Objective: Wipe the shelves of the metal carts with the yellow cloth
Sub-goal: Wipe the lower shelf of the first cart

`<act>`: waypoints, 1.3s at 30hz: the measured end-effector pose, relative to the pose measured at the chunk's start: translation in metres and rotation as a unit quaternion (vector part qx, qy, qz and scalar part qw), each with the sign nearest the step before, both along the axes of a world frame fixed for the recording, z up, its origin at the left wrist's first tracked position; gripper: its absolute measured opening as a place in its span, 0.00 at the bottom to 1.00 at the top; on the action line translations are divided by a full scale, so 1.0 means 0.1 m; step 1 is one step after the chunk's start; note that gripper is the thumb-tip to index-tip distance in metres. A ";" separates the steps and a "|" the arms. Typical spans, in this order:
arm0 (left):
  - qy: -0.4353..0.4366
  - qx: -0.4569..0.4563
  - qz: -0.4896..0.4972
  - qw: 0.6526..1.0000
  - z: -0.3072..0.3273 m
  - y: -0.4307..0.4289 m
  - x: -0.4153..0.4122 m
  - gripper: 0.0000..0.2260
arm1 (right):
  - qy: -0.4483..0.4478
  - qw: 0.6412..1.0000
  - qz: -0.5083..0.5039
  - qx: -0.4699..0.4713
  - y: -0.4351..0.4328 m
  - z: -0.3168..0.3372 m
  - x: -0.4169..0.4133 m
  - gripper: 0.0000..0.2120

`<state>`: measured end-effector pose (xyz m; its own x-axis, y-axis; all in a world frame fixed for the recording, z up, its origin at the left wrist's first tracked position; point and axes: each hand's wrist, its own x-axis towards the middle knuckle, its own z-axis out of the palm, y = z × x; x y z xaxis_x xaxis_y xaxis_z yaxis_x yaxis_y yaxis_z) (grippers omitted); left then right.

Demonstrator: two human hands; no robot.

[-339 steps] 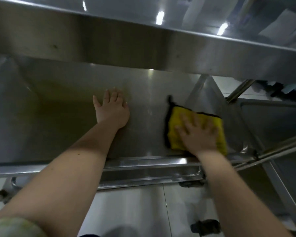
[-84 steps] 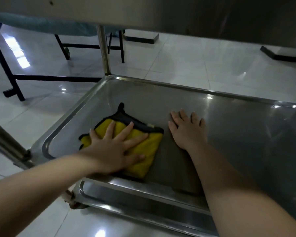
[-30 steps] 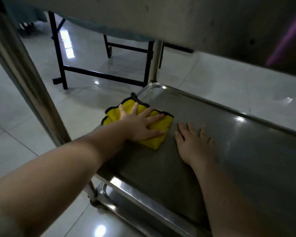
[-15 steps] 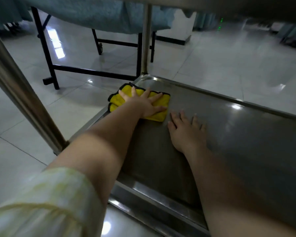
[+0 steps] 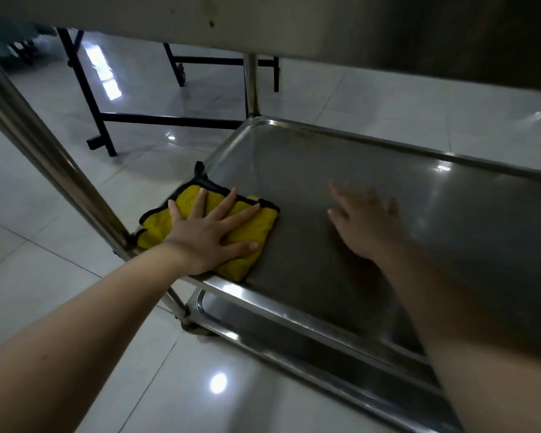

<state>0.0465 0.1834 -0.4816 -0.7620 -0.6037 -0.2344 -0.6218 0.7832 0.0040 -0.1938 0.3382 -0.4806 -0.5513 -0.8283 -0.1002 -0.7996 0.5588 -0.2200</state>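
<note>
Yellow cloth (image 5: 256, 226) lies under the left hand (image 5: 210, 235) — fingers spread, pressing flat.

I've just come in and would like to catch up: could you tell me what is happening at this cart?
A person is wiping a low shelf of a metal cart. The left hand presses flat, fingers spread, on the yellow cloth at the shelf's near left corner, beside the cart's post. The right hand is spread open over the bare metal further right; it is blurred, so contact is unclear.
</note>
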 end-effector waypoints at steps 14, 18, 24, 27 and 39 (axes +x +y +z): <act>-0.018 0.066 -0.089 0.994 0.06 1.97 -1.23 0.34 | 0.034 0.992 -0.106 0.062 1.15 -0.19 -0.65 0.27; 0.029 0.026 0.004 0.999 -0.01 1.10 -0.79 0.34 | 0.038 0.992 -0.105 0.050 1.16 -0.17 -0.65 0.27; 0.029 0.046 0.314 0.948 0.08 0.01 -1.02 0.37 | 0.047 0.992 -0.112 0.043 1.02 -0.20 -0.51 0.27; 0.029 0.052 0.232 0.971 0.11 0.34 -1.75 0.37 | 0.043 0.993 -0.106 0.041 1.00 -0.20 -0.54 0.27; 0.061 0.007 0.302 0.951 0.06 -0.09 -1.33 0.36 | 0.051 0.992 -0.105 0.039 1.15 -0.17 -0.61 0.27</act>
